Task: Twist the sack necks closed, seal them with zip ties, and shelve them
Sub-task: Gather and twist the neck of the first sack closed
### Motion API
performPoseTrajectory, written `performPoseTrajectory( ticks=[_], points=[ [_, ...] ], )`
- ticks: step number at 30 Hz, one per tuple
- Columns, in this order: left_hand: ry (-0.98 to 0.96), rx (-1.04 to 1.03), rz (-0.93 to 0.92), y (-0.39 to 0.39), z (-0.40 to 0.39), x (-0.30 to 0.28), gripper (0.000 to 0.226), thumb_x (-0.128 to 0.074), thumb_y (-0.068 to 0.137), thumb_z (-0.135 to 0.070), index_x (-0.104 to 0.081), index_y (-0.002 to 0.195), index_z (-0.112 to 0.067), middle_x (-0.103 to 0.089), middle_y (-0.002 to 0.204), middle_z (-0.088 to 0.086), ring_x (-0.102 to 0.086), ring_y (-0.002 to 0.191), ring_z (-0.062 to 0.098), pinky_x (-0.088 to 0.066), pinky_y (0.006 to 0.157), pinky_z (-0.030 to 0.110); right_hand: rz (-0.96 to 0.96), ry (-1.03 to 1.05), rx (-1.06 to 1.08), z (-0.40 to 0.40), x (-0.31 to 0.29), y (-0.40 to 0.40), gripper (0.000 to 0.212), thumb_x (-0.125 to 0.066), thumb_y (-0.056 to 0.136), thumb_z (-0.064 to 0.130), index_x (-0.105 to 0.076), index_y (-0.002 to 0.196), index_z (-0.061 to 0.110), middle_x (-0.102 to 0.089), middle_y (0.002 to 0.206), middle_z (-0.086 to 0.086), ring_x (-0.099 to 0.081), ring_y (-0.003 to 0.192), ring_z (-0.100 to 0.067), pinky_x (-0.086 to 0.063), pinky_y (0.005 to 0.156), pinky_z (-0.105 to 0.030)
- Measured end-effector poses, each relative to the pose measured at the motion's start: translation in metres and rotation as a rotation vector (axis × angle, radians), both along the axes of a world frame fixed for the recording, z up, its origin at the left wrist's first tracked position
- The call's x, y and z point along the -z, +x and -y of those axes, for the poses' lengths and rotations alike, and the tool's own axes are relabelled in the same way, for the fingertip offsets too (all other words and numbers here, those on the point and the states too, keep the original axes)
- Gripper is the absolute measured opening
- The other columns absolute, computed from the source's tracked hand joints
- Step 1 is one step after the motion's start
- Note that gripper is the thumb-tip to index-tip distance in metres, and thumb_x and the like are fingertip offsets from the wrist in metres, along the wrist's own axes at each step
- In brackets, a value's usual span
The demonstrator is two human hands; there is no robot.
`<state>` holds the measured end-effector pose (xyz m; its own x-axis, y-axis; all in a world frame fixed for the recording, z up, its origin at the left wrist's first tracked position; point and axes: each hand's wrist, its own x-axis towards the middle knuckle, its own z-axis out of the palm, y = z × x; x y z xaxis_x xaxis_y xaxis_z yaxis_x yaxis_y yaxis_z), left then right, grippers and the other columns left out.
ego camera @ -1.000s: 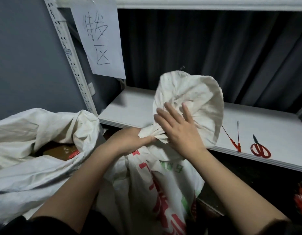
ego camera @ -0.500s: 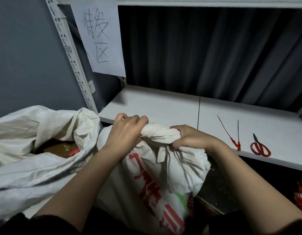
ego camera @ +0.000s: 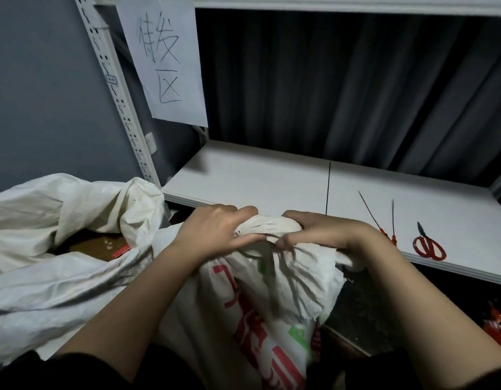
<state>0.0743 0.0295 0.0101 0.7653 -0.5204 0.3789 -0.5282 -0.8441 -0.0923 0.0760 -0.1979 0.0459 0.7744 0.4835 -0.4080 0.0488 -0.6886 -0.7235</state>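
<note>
Plainly, the twist could spring loose: both hands clench the sack neck, and the zip ties lie on the shelf to the right, so one hand must let go to fetch one. The left hand and right hand each grip the rope-like neck, near the shelf's front edge. The sack is white woven cloth with red and green print, standing between the arms.
</note>
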Motion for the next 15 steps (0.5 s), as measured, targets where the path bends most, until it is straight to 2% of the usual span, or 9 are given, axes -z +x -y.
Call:
performPoseTrajectory(
  ticks=[2,4,6,10,12,15],
  points=[
    [0.036,-0.023,-0.016,0.002,-0.002,0.002,0.081,-0.002,0.072,-0.076,-0.049,0.123,-0.035,-0.070,0.096,-0.002,-0.065,0.092,0.024,-0.035,0.060,0.031,0.046,-0.129,-0.026,0.010,-0.005,0.002,0.046,-0.069,0.067,0.051,-0.056,0.106,0.029,-0.065,0.106,0.009,-0.061,0.100,-0.010,-0.048,0.090,-0.029],
    [0.071,-0.052,-0.041,0.004,-0.005,0.003,0.083,0.004,0.071,-0.075,-0.047,0.124,-0.036,-0.069,0.100,-0.003,-0.065,0.095,0.021,-0.032,0.059,0.030,0.111,-0.215,-0.001,0.020,-0.006,0.004,0.037,-0.073,0.075,0.041,-0.058,0.105,0.025,-0.066,0.103,0.008,-0.061,0.100,-0.012,-0.047,0.090,-0.028],
    [0.061,-0.052,-0.052,0.005,-0.006,0.002,0.082,0.003,0.072,-0.075,-0.048,0.123,-0.035,-0.069,0.098,-0.003,-0.065,0.092,0.021,-0.031,0.057,0.030,0.122,-0.183,0.041,0.028,-0.005,0.005,0.024,-0.070,0.082,0.029,-0.059,0.103,0.022,-0.067,0.102,0.009,-0.063,0.100,-0.016,-0.049,0.091,-0.030],
    [-0.009,-0.050,-0.062,0.002,-0.009,-0.004,0.076,-0.003,0.076,-0.074,-0.053,0.117,-0.034,-0.067,0.085,-0.001,-0.065,0.082,0.023,-0.031,0.055,0.031,-0.093,0.254,0.166,0.050,0.004,0.003,0.017,-0.063,0.089,0.011,-0.066,0.105,0.008,-0.072,0.105,-0.008,-0.069,0.097,-0.023,-0.054,0.084,-0.030],
    [-0.013,-0.032,-0.035,0.000,-0.007,-0.004,0.074,-0.005,0.078,-0.073,-0.054,0.116,-0.033,-0.068,0.084,-0.001,-0.065,0.081,0.023,-0.030,0.055,0.030,-0.214,0.410,0.252,0.056,0.011,0.003,0.022,-0.062,0.086,0.013,-0.067,0.105,0.004,-0.072,0.106,-0.013,-0.069,0.094,-0.022,-0.056,0.083,-0.030],
    [-0.041,-0.034,-0.034,-0.003,-0.001,-0.003,0.067,-0.007,0.081,-0.071,-0.054,0.111,-0.033,-0.068,0.083,-0.002,-0.064,0.080,0.022,-0.027,0.055,0.030,-0.329,0.585,0.395,0.055,0.024,0.004,0.026,-0.065,0.083,0.024,-0.070,0.100,0.005,-0.072,0.103,-0.015,-0.071,0.087,-0.023,-0.058,0.073,-0.028]
  ],
)
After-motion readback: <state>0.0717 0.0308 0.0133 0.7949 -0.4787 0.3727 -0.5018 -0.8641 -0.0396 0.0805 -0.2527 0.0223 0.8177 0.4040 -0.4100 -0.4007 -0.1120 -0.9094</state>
